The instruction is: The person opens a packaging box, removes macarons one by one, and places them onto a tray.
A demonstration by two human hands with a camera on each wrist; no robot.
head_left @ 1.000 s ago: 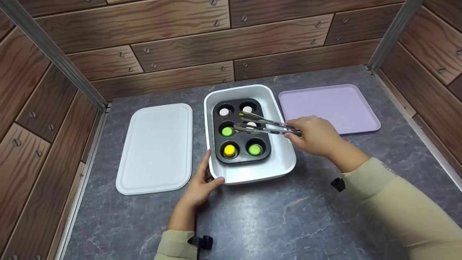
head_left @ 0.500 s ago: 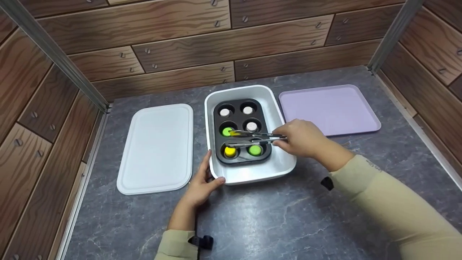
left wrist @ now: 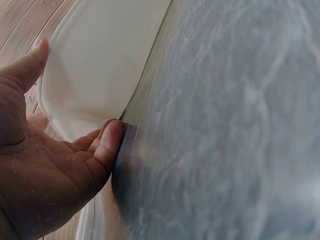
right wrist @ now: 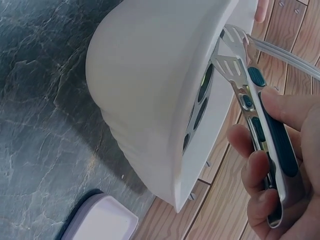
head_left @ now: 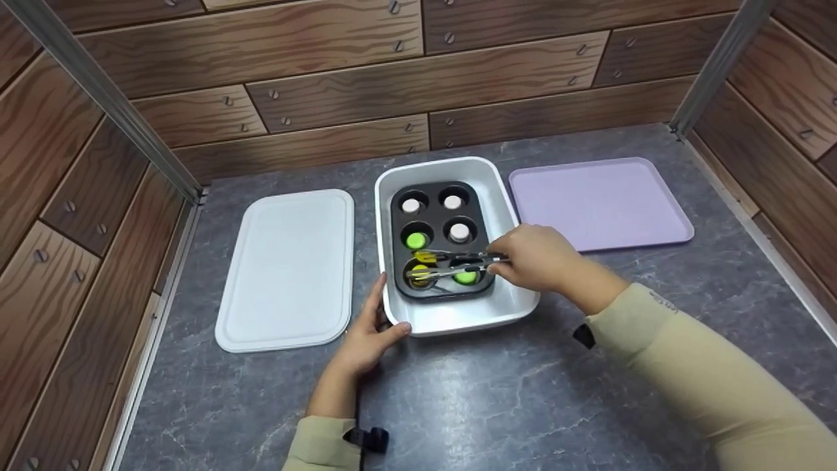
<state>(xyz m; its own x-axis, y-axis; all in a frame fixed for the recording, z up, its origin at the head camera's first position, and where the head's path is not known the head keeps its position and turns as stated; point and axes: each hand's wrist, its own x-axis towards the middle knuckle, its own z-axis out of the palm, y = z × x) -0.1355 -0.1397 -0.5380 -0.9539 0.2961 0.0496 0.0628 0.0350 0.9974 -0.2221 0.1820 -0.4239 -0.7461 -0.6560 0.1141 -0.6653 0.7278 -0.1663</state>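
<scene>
Gripping metal tongs (right wrist: 256, 76), right fingers (right wrist: 257, 167) curled; left fingers (head_left: 374, 297) spread against white tub (head_left: 465, 320).

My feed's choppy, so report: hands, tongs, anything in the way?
Left hand touching white bin at near-left corner. Right hand gripping tongs above muffin pan, near row. Tongs partly hide yellow piece.

Muffin tin (head_left: 437, 221) in basin (head_left: 458, 318), discs (head_left: 415, 241) in its cups (head_left: 418, 226), tongs (right wrist: 274, 131) over tin, board (head_left: 288, 268) left, tray (head_left: 601, 203) right
</scene>
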